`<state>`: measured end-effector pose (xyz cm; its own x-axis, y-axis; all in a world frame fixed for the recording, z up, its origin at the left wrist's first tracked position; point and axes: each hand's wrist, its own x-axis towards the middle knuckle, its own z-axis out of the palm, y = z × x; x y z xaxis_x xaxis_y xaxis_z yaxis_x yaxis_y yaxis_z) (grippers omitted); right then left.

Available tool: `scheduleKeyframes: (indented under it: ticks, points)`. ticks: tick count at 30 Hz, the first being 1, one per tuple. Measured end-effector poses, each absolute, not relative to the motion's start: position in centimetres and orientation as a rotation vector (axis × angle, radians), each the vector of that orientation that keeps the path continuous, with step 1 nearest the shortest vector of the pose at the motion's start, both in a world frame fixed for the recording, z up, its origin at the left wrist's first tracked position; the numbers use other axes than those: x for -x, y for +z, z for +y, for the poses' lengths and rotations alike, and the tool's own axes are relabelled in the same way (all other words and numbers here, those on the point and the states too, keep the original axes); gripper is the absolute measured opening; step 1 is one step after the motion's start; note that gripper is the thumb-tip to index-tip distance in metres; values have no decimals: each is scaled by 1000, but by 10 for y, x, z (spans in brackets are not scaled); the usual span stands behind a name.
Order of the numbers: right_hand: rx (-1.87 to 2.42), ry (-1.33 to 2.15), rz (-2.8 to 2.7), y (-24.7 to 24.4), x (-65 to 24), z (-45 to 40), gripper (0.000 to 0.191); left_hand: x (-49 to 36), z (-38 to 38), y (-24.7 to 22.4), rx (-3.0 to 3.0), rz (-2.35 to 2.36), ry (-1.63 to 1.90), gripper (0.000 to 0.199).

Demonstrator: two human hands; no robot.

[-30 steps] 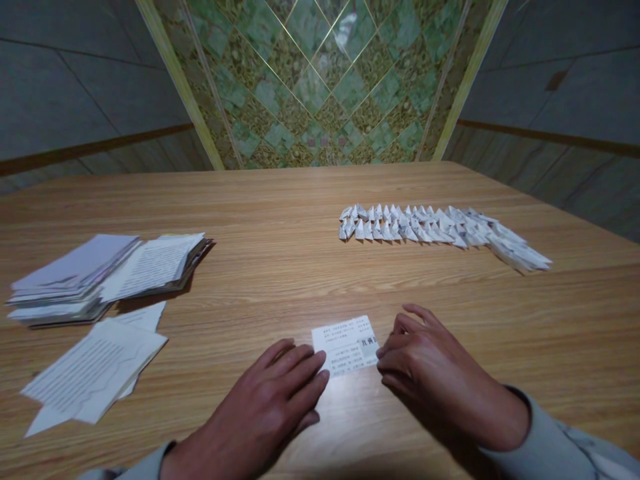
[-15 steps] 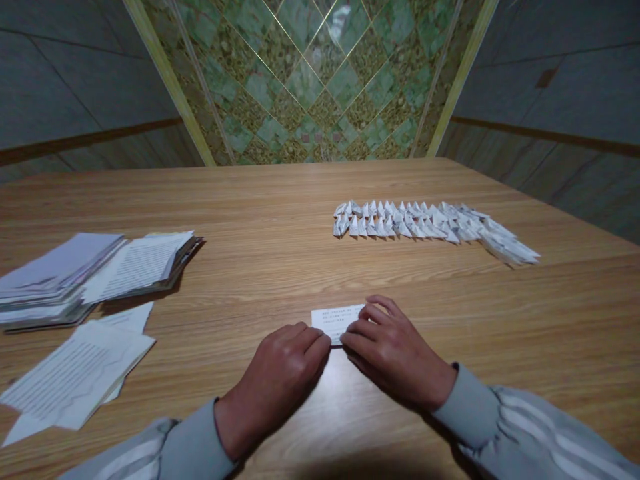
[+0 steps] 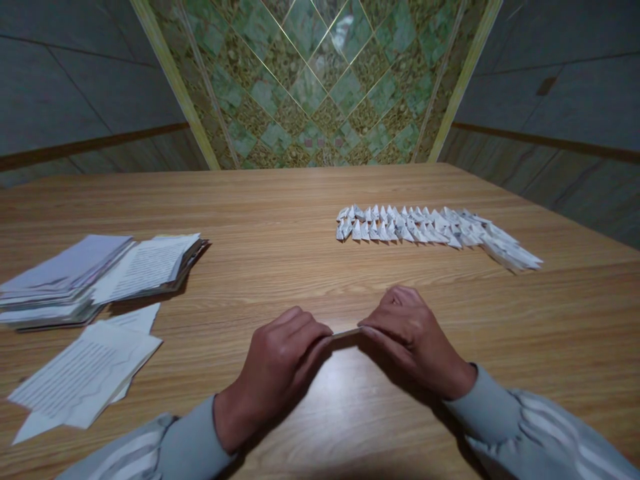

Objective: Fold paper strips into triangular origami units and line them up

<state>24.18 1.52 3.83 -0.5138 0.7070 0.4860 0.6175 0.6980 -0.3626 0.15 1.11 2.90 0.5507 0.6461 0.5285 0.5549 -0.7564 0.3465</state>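
Between my two hands is a small folded piece of paper (image 3: 346, 333), seen almost edge-on as a thin strip just above the wooden table. My left hand (image 3: 285, 353) pinches its left end between thumb and fingers. At the right end, my right hand (image 3: 417, 337) grips it the same way, fingers curled. Most of the paper is hidden by the fingers or turned out of sight. Beyond the hands, to the right, lie two rows of folded paper pieces (image 3: 400, 225) with pointed tips, set close together.
Stacks of paper (image 3: 65, 267) and printed sheets (image 3: 150, 267) rest on the table (image 3: 260, 267) at the left. Nearer to me, several loose printed sheets (image 3: 85, 373) overlap. A green tiled wall (image 3: 310, 87) stands behind the table's far edge.
The paper, which lay flat with its printed face showing, is now tilted up edge-on. My right hand has shifted right, its fingers now closed on the paper's right end.
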Motion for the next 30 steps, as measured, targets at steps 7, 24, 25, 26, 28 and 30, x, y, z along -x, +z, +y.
scheduleKeyframes:
  ticks: [7,24,25,26,28,30]
  points:
    - [1254,645,-1703,39,-269,28,35,-2,15,37,-1602,1173,1025,20]
    - [815,311,-2517,31,-248,16,12,-2,-2,20,-2828,957,705,21]
    - [825,326,-2551,30,-249,16,12,-1,-5,19,-2847,941,648,22]
    - [842,351,-2575,30,-250,16,12,0,-7,17,-2853,932,602,23]
    - [879,417,-2587,30,-252,17,12,2,-10,15,-2852,924,540,24]
    - [917,505,-2558,30,-254,19,10,5,-11,14,-2845,927,503,25]
